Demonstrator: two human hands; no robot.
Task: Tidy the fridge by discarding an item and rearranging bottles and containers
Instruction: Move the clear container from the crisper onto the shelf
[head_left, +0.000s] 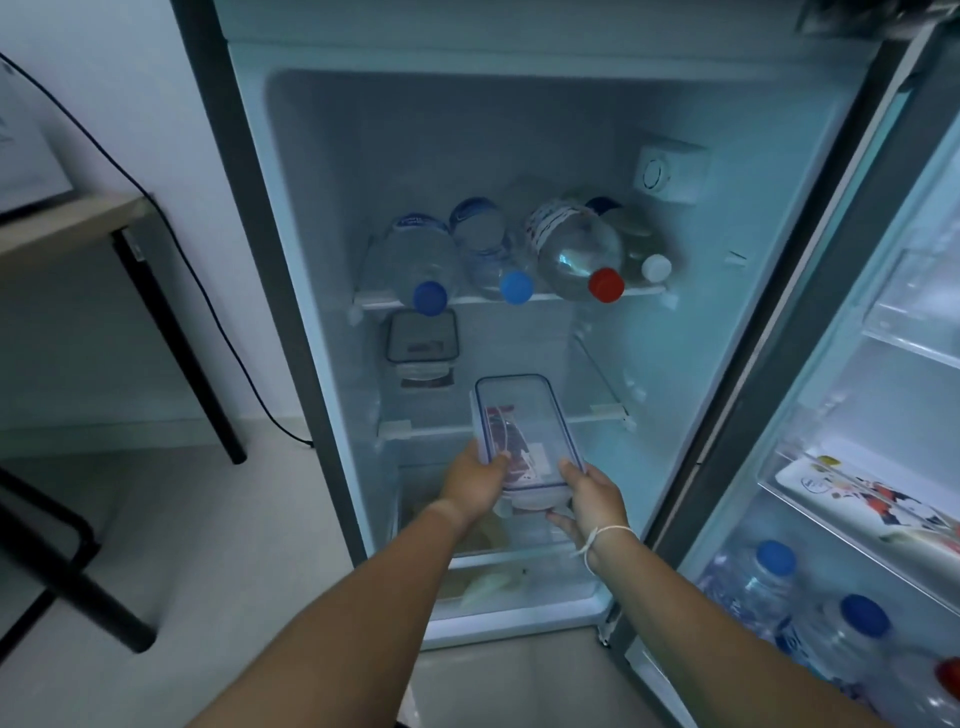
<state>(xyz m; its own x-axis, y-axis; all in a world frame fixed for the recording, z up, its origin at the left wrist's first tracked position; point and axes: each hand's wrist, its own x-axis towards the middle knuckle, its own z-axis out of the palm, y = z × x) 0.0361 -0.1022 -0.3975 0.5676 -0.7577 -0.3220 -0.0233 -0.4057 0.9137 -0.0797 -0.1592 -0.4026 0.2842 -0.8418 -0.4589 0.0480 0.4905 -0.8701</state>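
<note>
Your left hand and right hand both grip the near end of a clear lidded food container at lower centre of the frame, its far end over the middle shelf. Water bottles lie on the upper shelf.

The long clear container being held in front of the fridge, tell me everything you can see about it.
The clear container is a long rectangular box of see-through plastic with a blue-edged lid, shut. Red packaged contents show through. It lies level, its far end over the middle shelf. The left hand and the right hand grip its near end.
</note>
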